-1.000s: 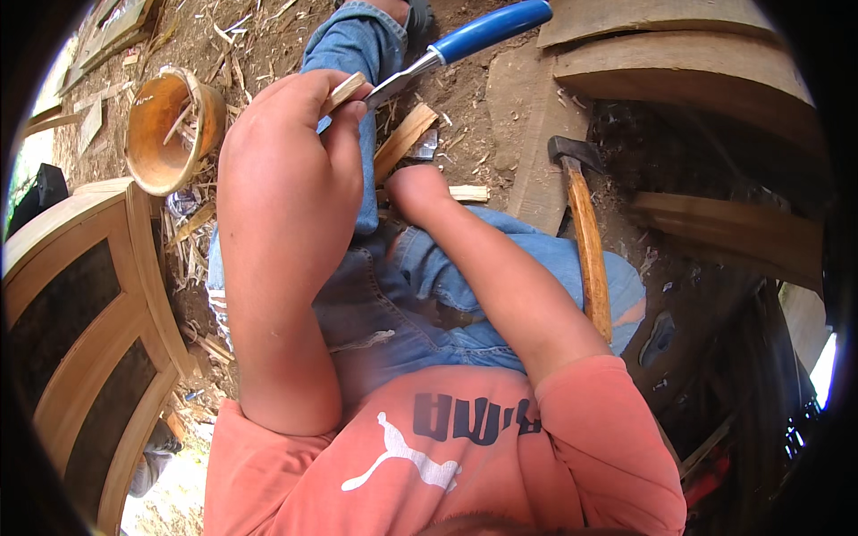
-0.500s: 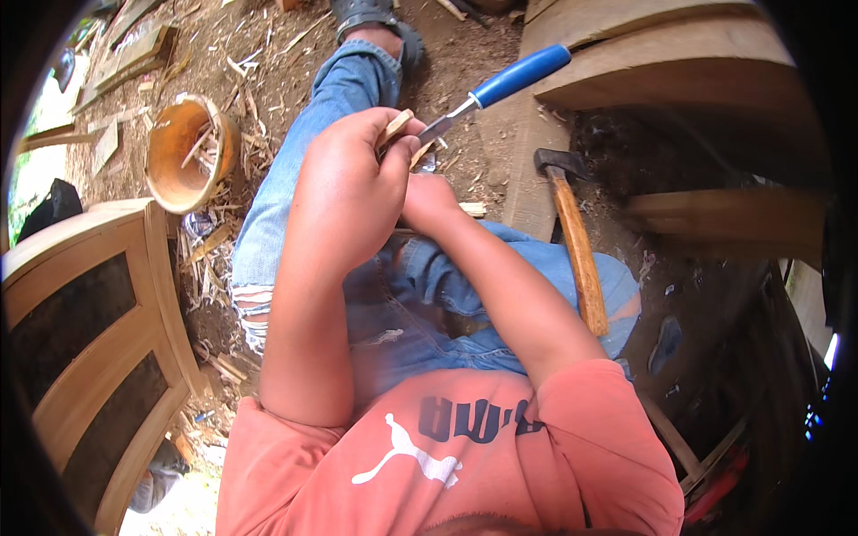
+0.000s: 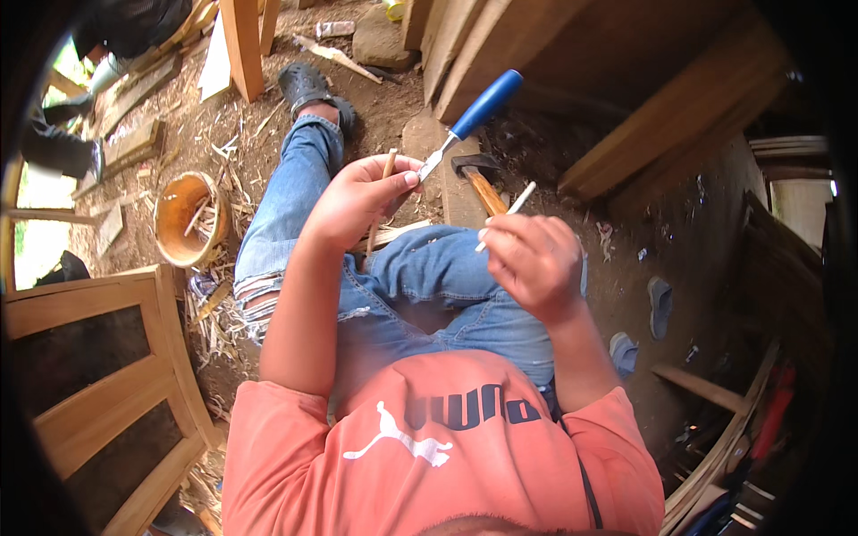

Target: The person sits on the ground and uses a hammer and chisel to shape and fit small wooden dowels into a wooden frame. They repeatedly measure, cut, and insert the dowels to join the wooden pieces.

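My left hand [image 3: 362, 201] is closed, pinching the blade of a blue-handled chisel [image 3: 487, 105] that points up and to the right. A thin brown wooden stick [image 3: 390, 163] is also in its grip, standing up past the fingers, its lower end showing below. My right hand [image 3: 541, 268] is held apart over my right thigh, thumb and fingertips shut on a slim pale wooden stick [image 3: 521, 201]. Just beyond it lies a dark-headed striking tool, hammer or hatchet, with a wooden handle [image 3: 485, 192], partly hidden by the hand.
An orange-brown bucket [image 3: 161, 228] with wood scraps stands left of my leg. At lower left is a panelled wooden frame [image 3: 103, 384]. Large boards [image 3: 675, 129] lean at upper right. Shavings [image 3: 214, 344] litter the dirt floor; loose sandals [image 3: 660, 308] lie right. Another person's dark-clothed limbs [image 3: 58, 147] show far left.
My right hand has drawn away from the left, toward the right, with the pale stick now visible in it. The left hand still holds the chisel and brown stick. My view has shifted.
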The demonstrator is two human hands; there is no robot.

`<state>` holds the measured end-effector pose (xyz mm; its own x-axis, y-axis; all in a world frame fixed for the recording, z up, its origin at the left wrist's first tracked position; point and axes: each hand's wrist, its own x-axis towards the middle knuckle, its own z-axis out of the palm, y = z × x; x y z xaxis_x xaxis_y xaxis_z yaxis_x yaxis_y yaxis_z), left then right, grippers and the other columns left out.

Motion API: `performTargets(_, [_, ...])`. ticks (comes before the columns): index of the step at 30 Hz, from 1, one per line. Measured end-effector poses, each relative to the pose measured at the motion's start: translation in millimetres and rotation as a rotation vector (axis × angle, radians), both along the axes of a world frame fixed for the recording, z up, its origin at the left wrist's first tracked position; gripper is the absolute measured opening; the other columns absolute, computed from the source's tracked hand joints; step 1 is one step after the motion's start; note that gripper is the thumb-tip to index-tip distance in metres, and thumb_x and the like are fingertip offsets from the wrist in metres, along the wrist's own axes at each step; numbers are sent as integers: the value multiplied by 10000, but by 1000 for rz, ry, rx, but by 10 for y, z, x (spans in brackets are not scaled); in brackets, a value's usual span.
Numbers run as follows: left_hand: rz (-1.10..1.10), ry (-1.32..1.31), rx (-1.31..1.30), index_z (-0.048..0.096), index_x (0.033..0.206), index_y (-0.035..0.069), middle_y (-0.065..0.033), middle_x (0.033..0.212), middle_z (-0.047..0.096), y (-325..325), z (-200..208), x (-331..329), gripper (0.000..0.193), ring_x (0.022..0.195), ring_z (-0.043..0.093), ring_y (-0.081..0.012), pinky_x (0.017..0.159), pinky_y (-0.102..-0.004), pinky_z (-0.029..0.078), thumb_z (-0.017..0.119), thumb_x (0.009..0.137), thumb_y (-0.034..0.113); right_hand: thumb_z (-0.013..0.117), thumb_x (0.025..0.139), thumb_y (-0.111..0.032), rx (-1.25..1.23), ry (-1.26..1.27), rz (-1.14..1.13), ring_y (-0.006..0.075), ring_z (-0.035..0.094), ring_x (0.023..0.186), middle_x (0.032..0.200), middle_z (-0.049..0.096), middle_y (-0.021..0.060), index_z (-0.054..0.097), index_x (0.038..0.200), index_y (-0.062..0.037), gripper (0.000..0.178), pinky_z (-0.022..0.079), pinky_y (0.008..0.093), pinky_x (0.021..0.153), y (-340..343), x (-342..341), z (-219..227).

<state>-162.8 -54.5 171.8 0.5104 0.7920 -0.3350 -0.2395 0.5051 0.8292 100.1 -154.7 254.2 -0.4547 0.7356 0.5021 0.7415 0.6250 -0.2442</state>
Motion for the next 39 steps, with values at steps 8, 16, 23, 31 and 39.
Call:
performTargets(8, [-53,-244,-211,687,1213,59,18,914,697,-553,-259,818,173,623,461,-35,573,-206,352,676,1067,149,738,812,-129,6,-52,151,268,729,1016,1140,715,90,759,1033,-94,224,607,400,866,-717,47,-49])
performTargets(16, [79,125,-254,710,1232,50,54,797,595,-766,-811,1061,229,604,447,-63,543,-261,372,687,1056,193,805,810,-114,-104,68,5,281,723,1037,1174,719,73,768,1060,-114,253,597,406,858,-1256,473,-299])
performTargets(23, [75,468,-128,728,1262,35,47,725,563,-565,-1097,965,283,571,463,-78,517,-283,376,711,1023,186,822,785,-77,-102,171,-145,299,730,989,1132,726,66,773,1068,-123,291,591,420,836,-1549,728,-380])
performTargets(31, [5,551,-130,749,1249,62,20,834,645,-779,-745,469,268,628,487,-70,562,-267,395,720,1009,179,819,803,-66,-118,189,-180,312,734,982,1109,734,78,774,1036,-125,244,596,429,839,-1517,761,-391])
performTargets(39, [-119,567,-210,738,799,55,-41,675,592,-405,-1220,1124,179,527,475,-124,428,-331,308,806,911,177,812,805,19,-101,170,-106,340,724,981,1099,727,131,759,1026,-64,242,592,441,858,-1201,512,-428])
